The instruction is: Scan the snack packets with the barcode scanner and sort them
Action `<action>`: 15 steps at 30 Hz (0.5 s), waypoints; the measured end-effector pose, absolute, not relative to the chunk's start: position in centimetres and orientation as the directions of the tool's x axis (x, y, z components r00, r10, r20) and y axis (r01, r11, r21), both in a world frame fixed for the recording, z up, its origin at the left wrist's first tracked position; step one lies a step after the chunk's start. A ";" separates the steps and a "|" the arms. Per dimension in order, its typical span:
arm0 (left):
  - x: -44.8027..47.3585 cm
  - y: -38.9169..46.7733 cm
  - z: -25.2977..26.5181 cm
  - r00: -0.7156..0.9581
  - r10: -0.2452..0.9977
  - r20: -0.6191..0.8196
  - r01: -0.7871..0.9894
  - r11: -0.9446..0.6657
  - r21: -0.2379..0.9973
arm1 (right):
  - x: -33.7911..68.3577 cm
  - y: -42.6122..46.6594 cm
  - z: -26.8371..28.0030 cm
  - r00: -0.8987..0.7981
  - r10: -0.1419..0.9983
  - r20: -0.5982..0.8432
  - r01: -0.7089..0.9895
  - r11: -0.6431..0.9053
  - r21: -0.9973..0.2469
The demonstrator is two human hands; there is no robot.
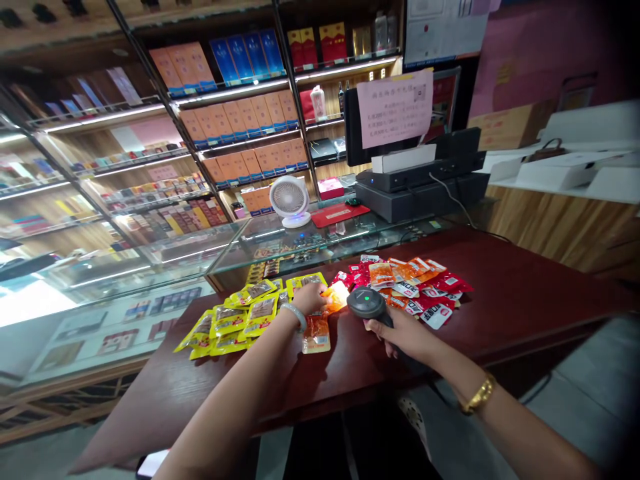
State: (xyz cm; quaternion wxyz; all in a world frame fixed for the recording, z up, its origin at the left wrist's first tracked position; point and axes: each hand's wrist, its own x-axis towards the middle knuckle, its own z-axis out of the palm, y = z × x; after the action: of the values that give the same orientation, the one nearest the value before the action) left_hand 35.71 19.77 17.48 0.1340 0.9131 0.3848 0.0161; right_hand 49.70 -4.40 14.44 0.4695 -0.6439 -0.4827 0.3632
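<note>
My right hand [400,333] is wrapped round a black barcode scanner [367,304], which shows a green light on top. My left hand [309,299] pinches an orange snack packet [337,297], brightly lit in front of the scanner's head. Just below it another orange packet [317,335] lies flat on the dark red table [295,383]. Yellow snack packets [260,312] are piled to the left of my left hand. Beyond the scanner, to the right, red and orange packets [407,280] lie in a loose heap.
A glass counter [260,243] adjoins the table's far side, bearing a small white fan [290,200], a red mat [340,215] and a black cash register [420,193] with a monitor. Shelves of boxed goods [240,120] rise behind. A cable [457,200] trails from the register.
</note>
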 end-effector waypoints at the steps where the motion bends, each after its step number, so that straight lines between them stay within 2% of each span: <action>1: 36.0 20.0 17.4 0.706 0.704 -0.081 0.684 -0.648 0.335 | 49.8 -4.5 14.4 0.277 0.961 -0.016 0.280 -0.097 -0.955; 5: 39.3 20.0 17.2 0.745 0.661 -0.091 0.540 -0.518 0.663 | 50.1 -5.0 14.3 0.307 0.951 -0.022 0.312 -0.123 -0.942; 10: 45.5 18.9 17.9 0.819 0.572 -0.033 0.289 -0.363 0.886 | 50.4 -5.4 13.9 0.331 0.943 -0.023 0.318 -0.135 -0.938; 12: 46.4 18.9 18.0 0.818 0.575 -0.008 0.245 -0.336 0.909 | 50.7 -5.5 13.8 0.335 0.942 -0.029 0.317 -0.142 -0.938; 13: 46.3 19.0 17.8 0.813 0.583 -0.012 0.277 -0.369 0.887 | 50.8 -5.6 13.8 0.333 0.942 -0.033 0.314 -0.143 -0.939; 15: 45.3 19.1 17.1 0.794 0.606 -0.044 0.442 -0.525 0.727 | 51.1 -5.8 13.6 0.328 0.944 -0.036 0.305 -0.142 -0.942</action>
State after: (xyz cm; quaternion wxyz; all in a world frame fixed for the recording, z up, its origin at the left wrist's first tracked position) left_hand 45.31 19.14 17.11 0.3822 0.8666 0.3022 0.1076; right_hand 51.05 -5.84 13.62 0.4614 -0.6718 -0.4647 0.3462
